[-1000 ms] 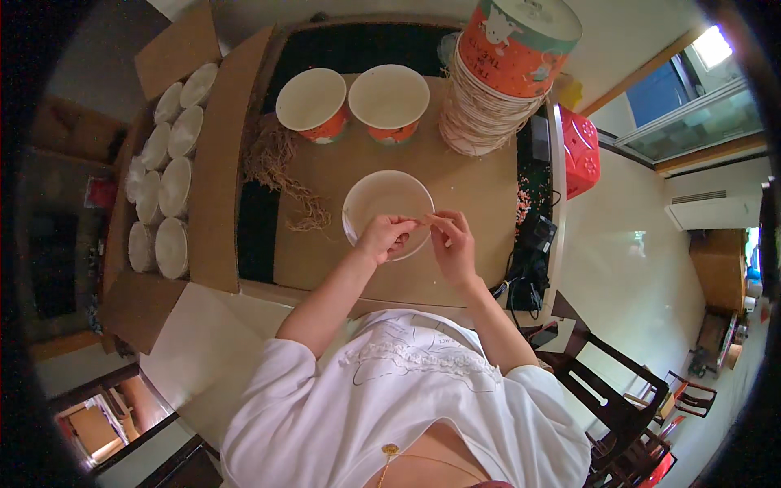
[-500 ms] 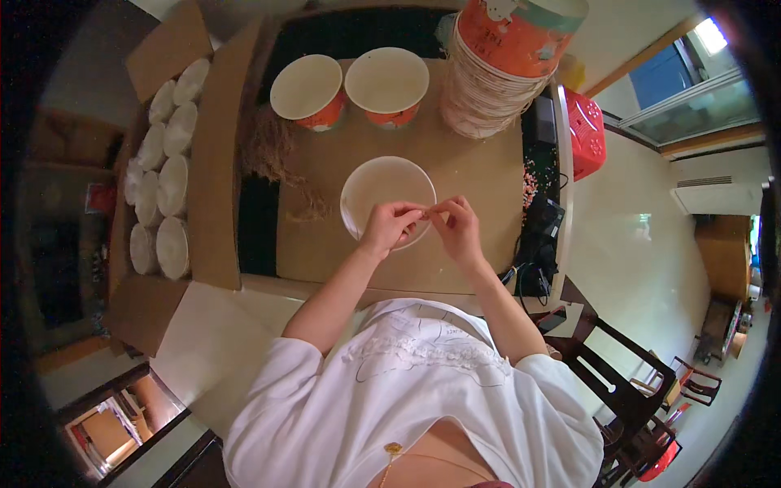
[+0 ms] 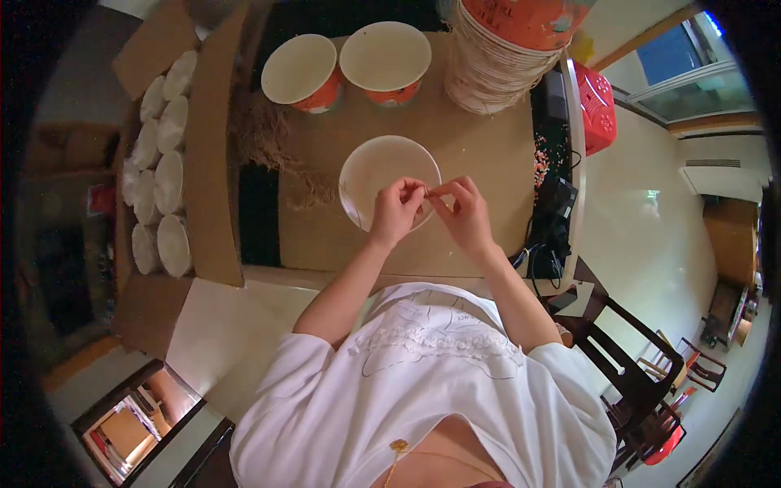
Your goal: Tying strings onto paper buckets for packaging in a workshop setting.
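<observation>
From the head camera I see my left hand and right hand meeting over the near rim of a white paper bowl that sits on the cardboard-covered table. Both hands are closed in a pinch, fingertips almost touching, on something thin and small that I cannot make out. Beyond the bowl stand 2 more bowls with orange sides, and to their right a tall stack of bowls. At my left an open cardboard box holds rows of white lids. Loose straw-like fibres lie left of the bowl
</observation>
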Demonstrator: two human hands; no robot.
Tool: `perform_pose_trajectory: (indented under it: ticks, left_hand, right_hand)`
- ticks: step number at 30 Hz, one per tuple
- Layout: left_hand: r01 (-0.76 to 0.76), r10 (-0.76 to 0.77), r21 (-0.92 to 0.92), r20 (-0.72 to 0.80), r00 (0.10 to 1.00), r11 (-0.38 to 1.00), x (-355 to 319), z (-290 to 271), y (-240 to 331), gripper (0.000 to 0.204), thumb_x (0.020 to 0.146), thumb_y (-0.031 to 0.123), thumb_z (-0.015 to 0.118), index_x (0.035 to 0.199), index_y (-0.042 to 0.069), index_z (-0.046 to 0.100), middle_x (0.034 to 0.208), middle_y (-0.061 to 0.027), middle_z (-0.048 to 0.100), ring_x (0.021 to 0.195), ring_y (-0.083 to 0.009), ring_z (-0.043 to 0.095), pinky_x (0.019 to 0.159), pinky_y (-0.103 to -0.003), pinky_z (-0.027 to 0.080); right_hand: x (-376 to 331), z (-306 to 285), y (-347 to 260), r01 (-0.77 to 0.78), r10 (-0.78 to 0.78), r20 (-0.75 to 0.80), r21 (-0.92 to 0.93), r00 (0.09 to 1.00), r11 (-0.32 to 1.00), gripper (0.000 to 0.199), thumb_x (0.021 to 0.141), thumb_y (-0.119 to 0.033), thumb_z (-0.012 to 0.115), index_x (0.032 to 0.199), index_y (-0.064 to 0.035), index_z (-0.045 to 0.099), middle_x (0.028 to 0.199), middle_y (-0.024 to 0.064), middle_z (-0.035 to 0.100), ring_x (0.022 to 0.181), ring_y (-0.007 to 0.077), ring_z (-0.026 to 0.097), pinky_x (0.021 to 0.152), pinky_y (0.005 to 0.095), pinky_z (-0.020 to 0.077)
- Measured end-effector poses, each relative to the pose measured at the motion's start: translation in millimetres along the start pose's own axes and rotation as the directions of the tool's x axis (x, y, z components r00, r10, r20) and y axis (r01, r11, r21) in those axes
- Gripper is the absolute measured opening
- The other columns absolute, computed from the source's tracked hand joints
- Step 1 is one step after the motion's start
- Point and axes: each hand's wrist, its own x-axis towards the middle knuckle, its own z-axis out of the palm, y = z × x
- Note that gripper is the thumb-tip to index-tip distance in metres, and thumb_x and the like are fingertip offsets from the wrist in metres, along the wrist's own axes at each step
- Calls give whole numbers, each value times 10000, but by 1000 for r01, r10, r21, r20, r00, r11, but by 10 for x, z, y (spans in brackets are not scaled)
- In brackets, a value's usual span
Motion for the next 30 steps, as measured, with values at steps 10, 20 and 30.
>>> perform_pose_trajectory:
  ticks: [10,20,30]
  left_hand:
    - [71,-68,-80,45,997,994,8,-26,-9,95,887,62,523,909,-18,569,790,-52,644,601,-68,560,511,-200,455]
    - [54,-52,-48,33,998,997,-33,-1,12,139,849,62,584,970,1,616,772,-24,651,614,-57,561,532,-191,463]
    - [70,-71,52,15,997,996,-47,-39,46,94,843,68,589,886,6,646,738,-24,659,590,-57,558,523,-204,458]
  right_hand:
    - [1,10,22,-62,62,1,47,998,997,89,743,-29,660,818,-58,623,806,48,546,516,101,456,472,229,380]
    - [10,-6,2,-118,117,23,18,993,993,118,739,-61,668,845,-62,616,836,73,564,581,193,531,540,296,450]
    - [6,-29,-49,-127,126,31,26,992,992,130,747,-64,670,867,-68,620,834,63,567,608,178,526,542,280,447]
